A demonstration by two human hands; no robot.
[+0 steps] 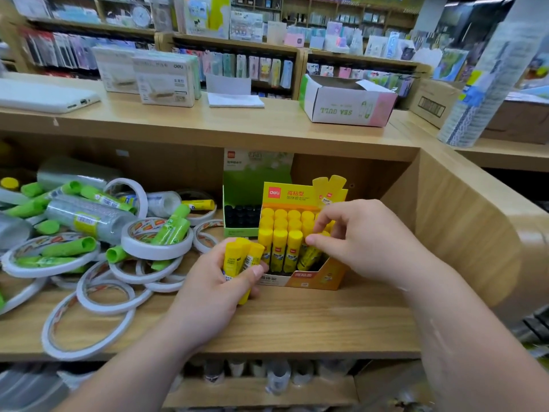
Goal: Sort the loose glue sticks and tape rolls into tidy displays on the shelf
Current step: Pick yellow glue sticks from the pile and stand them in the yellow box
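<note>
A few sticks [242, 258] are gripped in the left hand [214, 292]. The right hand [359, 242] seems to pinch a tilted stick [310, 258] in the box [309, 282]. Push it straight, cap up, next to the rest.

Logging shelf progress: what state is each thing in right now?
yellow display box: open, nearly full
tilted glue stick: leaning in it, pinched by right hand
yellow glue sticks: bundled in left hand
tape rolls: loose heap
green glue sticks: lying loose among tape rolls
white carton: open
</note>
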